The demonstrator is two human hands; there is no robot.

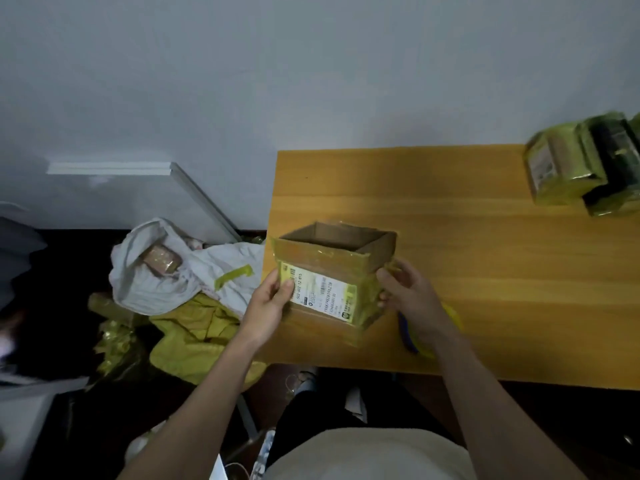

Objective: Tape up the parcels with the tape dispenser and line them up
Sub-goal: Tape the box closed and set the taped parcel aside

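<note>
Gripped at both ends by left hand (270, 299) and right hand (403, 289), open-topped parcel (332, 271) at table (485, 271) edge, liable to tip off.

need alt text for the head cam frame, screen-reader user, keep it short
Both hands hold an open-topped cardboard box with a shipping label at the near left corner of a wooden table: left hand on the label side, right hand on the opposite side. Taped parcels sit at the table's far right; bags and wrapping lie piled on the floor to the left.
</note>
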